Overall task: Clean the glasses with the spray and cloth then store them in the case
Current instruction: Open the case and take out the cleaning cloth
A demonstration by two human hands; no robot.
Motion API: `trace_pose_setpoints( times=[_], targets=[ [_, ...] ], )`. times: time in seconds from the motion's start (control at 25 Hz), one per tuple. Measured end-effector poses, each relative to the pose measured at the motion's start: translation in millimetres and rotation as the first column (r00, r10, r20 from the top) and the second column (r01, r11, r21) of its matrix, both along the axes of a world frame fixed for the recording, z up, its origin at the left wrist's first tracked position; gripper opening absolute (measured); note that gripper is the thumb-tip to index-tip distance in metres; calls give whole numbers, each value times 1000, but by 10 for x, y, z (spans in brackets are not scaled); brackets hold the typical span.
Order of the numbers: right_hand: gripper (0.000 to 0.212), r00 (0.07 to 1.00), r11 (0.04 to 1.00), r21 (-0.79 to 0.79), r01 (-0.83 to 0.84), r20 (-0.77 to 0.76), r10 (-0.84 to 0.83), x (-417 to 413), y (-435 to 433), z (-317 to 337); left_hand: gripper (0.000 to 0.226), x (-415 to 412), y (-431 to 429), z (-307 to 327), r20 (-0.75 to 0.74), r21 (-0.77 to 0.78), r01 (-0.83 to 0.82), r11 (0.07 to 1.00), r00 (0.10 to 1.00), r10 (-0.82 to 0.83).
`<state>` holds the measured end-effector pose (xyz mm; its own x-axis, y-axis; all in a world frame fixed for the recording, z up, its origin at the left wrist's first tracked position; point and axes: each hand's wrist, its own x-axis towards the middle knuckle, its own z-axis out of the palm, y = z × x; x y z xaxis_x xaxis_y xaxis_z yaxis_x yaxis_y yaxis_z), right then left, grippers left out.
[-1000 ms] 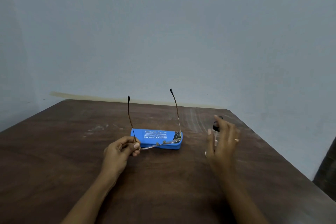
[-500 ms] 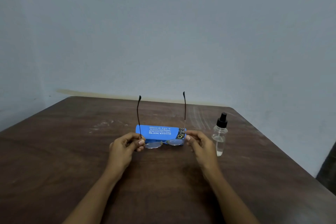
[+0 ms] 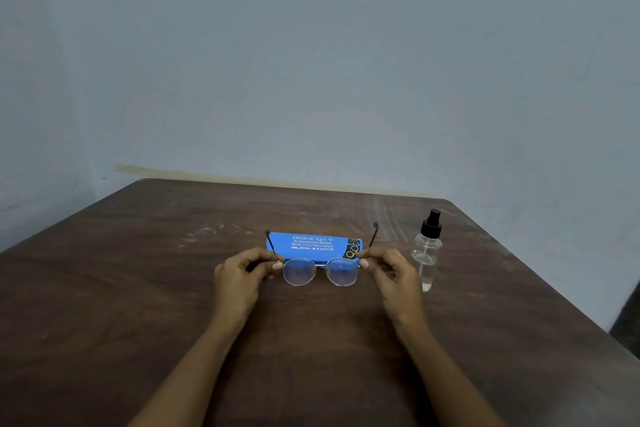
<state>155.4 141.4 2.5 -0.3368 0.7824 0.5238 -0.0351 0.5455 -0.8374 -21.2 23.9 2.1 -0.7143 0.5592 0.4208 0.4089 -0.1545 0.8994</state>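
Glasses (image 3: 320, 270) are the centre of it all, round clear lenses in a thin metal frame. They are held with the lenses facing the person and both temple arms unfolded, reaching away toward twelve o'clock. The left hand (image 3: 242, 274) comes in from nine o'clock and pinches the frame at its hinge corner between thumb and forefinger, the other fingers curled beneath. The right hand (image 3: 391, 274) does the same from three o'clock at the opposite corner. The two hands are apart, with the width of the frame between them, each clamped on its own end. Just beyond the glasses, at twelve o'clock, lies the case (image 3: 311, 246), a long blue box with white lettering on its lid and a dark patterned patch at its right end. It lies flat on the table (image 3: 138, 305) with its lid down, so what is inside is hidden. The dark tips of the temple arms stand up at either end of it. At about two o'clock from the glasses, just beyond the right hand, a spray bottle (image 3: 427, 253) stands upright on the wood. It is clear-bodied with a black pump top, and it seems to hold clear liquid, though the level is hard to read through the glare. The table is dark brown with pale scuffs toward eleven and one o'clock. Behind its far edge rises a plain bluish-grey wall (image 3: 311, 62).
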Motion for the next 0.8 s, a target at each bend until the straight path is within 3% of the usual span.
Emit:
trace_pose_setpoints(
  times=[0.24,0.44,0.8],
  targets=[
    [20,991,981,-149,-127,-68,118,44,-32,1,10,38,-91,4,-41,-28,-40,999,998,39],
    [26,983,952,-253,-173,-97,153,66,-68,-22,16,56,-116,13,51,-14,12,1000,999,-11],
    [21,979,913,-352,-205,-61,196,92,-137,35,21,12,-104,-41,23,-100,13,995,1000,-11]
  ],
)
